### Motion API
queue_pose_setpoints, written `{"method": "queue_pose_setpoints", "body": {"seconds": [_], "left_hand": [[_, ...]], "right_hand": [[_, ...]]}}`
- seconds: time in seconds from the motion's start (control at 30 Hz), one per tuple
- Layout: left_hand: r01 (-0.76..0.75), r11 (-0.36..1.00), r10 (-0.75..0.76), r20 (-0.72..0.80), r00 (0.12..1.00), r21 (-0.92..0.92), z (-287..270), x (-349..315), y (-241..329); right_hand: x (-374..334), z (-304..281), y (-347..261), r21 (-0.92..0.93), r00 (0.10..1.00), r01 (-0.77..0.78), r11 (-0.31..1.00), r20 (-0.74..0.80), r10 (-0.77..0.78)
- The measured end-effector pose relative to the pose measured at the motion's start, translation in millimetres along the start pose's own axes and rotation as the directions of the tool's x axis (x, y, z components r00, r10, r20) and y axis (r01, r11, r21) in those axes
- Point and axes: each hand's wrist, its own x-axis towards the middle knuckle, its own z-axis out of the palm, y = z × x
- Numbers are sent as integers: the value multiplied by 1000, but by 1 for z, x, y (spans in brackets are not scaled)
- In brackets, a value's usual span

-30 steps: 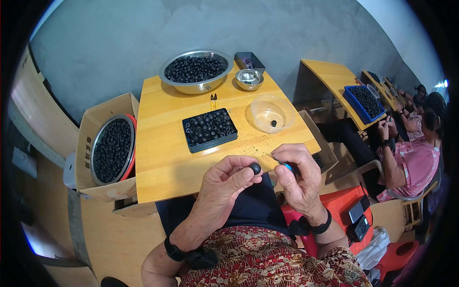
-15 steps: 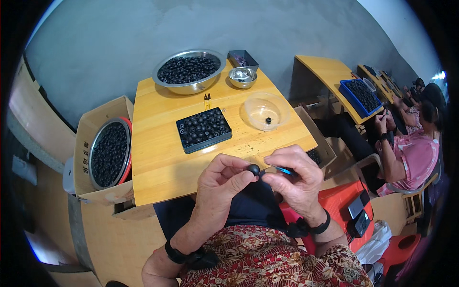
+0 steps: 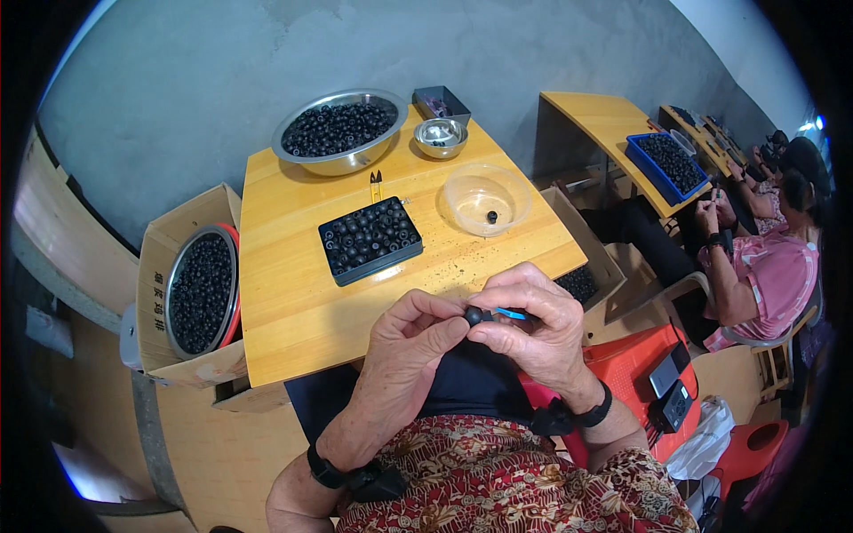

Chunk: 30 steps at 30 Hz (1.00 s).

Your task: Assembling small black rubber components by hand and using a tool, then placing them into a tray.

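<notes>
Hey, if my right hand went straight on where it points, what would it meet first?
Probably the black ball pinched in your left hand. Your right hand, holding a blue tool, may be touching it; depth there is unclear.

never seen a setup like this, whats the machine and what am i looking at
There is no machine: these are a person's bare hands, seen from a wide camera on their head, which bends straight edges. The left hand pinches a small round black piece; the right hand holds a blue tool close to it, though whether they touch is unclear. On the yellow table are a dark tray and a large metal basin, both holding many black pieces, plus a clear plastic bowl, snips and a small metal bowl.
</notes>
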Motion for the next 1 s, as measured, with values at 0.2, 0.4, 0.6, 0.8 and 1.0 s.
{"method": "queue_pose_setpoints", "body": {"seconds": [0.2,0.4,0.6,0.8,1.0], "left_hand": [[160,979,-168,-56,984,-124,2,2,4],[182,977,-182,8,983,-107,-3,4,-1],[88,996,-88,-7,996,-7,4,3,-4],[66,994,-65,-18,998,90,4,6,-7],[100,995,-99,-57,993,13,0,7,-7]], "right_hand": [[0,0,-1,9,1000,-29,1000,6,29],[-1,-3,2,43,1000,-14,999,25,13],[-1,-12,13,174,991,-100,980,107,82],[0,-14,18,367,973,-226,902,124,194],[-3,-13,25,366,942,-334,868,137,305]]}}
